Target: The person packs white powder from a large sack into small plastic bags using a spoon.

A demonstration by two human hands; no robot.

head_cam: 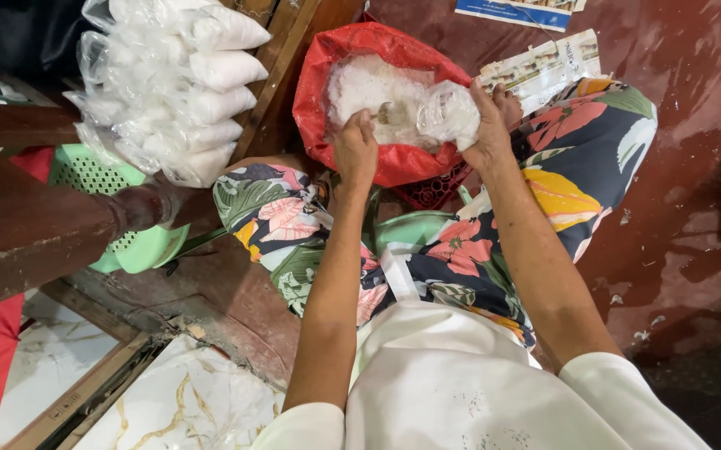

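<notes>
Head view: left hand (355, 148) grips a small scoop (390, 113) in the red sack's white grains (360, 83); right hand (487, 125) clamps a part-filled clear plastic bag (448, 112) (filled bags (202, 92) stacked nearby).

We think this is a small home workplace where white grains get packed to sell. We see a big red bag (327, 92) full of white grains on a worn red floor (677, 208). Just left of the red bag, many small filled clear bags (185, 83) are piled up. Further left of the bag stands a dark wooden table (19, 217) with a green plastic basket (102, 179) under it.
</notes>
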